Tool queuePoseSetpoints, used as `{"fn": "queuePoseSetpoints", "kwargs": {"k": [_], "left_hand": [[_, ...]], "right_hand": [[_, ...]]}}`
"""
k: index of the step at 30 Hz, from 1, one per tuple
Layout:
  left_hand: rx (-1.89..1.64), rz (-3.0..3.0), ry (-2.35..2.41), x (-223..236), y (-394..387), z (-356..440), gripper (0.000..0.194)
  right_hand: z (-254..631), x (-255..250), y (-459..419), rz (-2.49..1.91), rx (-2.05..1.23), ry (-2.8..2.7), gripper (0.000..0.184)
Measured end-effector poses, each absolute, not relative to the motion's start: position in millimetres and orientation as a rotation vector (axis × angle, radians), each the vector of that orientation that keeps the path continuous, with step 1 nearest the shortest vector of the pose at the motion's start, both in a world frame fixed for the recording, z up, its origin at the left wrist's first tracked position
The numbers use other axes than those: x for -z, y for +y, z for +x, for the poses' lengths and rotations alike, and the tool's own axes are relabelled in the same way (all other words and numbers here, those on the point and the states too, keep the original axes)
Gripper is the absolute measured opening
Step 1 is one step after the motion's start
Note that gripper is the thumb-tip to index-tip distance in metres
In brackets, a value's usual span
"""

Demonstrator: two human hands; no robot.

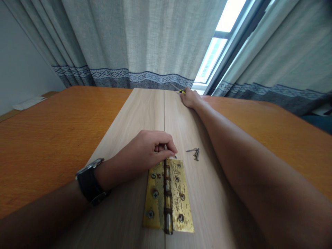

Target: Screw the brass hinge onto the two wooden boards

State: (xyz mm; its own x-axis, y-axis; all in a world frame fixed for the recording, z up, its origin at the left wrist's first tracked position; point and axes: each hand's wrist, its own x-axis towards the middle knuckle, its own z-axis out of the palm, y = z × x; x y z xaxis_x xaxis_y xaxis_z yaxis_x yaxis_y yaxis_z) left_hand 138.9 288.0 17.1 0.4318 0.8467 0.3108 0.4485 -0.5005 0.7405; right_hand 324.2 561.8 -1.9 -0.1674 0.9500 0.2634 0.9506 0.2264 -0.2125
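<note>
From the head view, the left hand [153,147] pinches what looks like a screw [175,156] at the top edge of the brass hinge [168,195]. The hinge lies across the seam between two pale boards [147,107], with screw heads showing in both leaves. Two loose screws [195,153] lie just beside it. At the boards' far edge, the right hand [190,98] closes on a yellow-handled screwdriver [178,89].

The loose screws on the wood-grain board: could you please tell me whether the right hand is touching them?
Apart. The head view shows the right hand at the far end of the board, with a long stretch of board between it and the loose screws.
</note>
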Motion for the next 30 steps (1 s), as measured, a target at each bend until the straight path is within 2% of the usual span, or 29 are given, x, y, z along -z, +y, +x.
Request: {"fn": "queuePoseSetpoints", "kwargs": {"k": [30], "left_hand": [[-0.887,2.139,1.103,-17.8,287.7,139.4,0.010]], "right_hand": [[325.1,1.9,561.7,-1.765,0.012,-2.177,0.047]]}}
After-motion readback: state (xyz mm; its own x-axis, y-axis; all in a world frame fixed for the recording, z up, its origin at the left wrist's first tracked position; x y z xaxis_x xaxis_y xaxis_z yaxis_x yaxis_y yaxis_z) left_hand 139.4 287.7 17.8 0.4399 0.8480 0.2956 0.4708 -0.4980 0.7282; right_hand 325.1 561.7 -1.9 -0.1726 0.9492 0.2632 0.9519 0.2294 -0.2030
